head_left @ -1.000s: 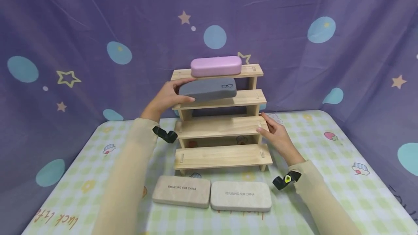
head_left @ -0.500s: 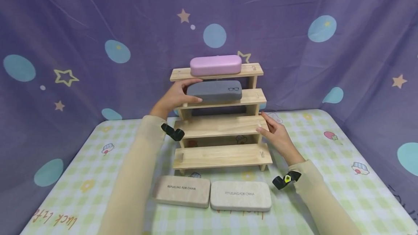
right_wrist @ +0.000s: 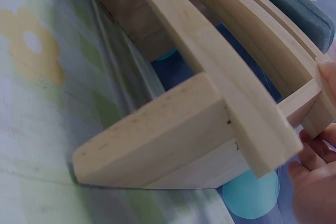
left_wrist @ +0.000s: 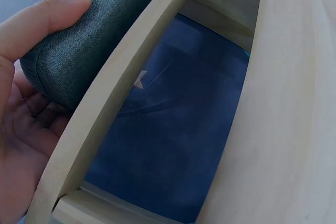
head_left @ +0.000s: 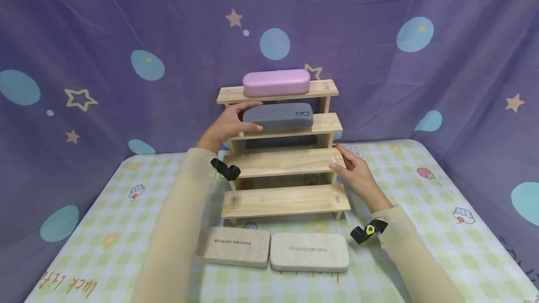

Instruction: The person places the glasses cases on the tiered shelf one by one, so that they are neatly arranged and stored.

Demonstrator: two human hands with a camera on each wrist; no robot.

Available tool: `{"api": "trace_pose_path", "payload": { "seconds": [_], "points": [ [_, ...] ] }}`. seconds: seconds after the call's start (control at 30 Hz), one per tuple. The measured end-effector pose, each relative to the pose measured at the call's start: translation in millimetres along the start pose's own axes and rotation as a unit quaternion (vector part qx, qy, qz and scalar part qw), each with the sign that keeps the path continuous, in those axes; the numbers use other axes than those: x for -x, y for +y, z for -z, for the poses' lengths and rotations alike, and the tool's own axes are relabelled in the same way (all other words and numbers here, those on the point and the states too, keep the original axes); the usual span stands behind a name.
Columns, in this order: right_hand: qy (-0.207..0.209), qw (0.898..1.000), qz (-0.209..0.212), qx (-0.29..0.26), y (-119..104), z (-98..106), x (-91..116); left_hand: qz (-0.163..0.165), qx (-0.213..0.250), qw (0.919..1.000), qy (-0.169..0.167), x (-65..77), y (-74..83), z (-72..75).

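My left hand grips the left end of a blue-grey glasses case, thumb in front and fingers behind. The case sits at the second step from the top of a wooden tiered stand; in the left wrist view the cloth-covered case lies along that step's edge. On the right, my right hand holds the end of the third step, with the thumb on top. In the right wrist view part of this hand shows at the board's end. A pink glasses case rests on the top step.
In front of the stand, a beige glasses case and a pale grey glasses case lie side by side, both lettered. They rest on a green-checked tablecloth. A purple patterned curtain hangs behind.
The left hand has brought the blue-grey case rightward and slightly down, level over the second step; in the last half second it hardly moves. The right hand stays on the stand.
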State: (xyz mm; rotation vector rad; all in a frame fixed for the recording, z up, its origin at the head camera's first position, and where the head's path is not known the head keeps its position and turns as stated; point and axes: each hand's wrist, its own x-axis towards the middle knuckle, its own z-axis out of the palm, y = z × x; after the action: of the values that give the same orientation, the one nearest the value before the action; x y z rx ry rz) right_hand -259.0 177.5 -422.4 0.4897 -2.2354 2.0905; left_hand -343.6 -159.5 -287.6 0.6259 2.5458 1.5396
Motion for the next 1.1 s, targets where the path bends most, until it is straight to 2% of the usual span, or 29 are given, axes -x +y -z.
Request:
{"api": "trace_pose_path", "payload": {
  "seconds": [0.27,0.57,0.8,0.87,1.1],
  "points": [
    [0.002,1.000,0.003,-0.008,-0.2,-0.3,-0.7,0.003,-0.004,0.9999,0.009,0.6,-0.3,-0.9],
    [0.002,1.000,-0.003,-0.015,2.1,0.0,-1.3,0.004,-0.018,0.9998,-0.005,-0.1,-3.8,-1.6],
    [-0.002,1.000,0.002,-0.022,-0.4,-0.1,-0.7,0.007,-0.044,0.9989,-0.014,2.2,1.8,-1.7],
    [-0.003,1.000,0.004,-0.026,-0.1,0.2,-0.9,0.007,-0.050,0.9986,-0.014,-0.3,-1.8,-1.7],
    [-0.001,1.000,0.006,-0.024,0.6,-1.3,-0.5,0.006,-0.047,0.9987,-0.017,3.0,-1.3,-1.6]
  ]
}}
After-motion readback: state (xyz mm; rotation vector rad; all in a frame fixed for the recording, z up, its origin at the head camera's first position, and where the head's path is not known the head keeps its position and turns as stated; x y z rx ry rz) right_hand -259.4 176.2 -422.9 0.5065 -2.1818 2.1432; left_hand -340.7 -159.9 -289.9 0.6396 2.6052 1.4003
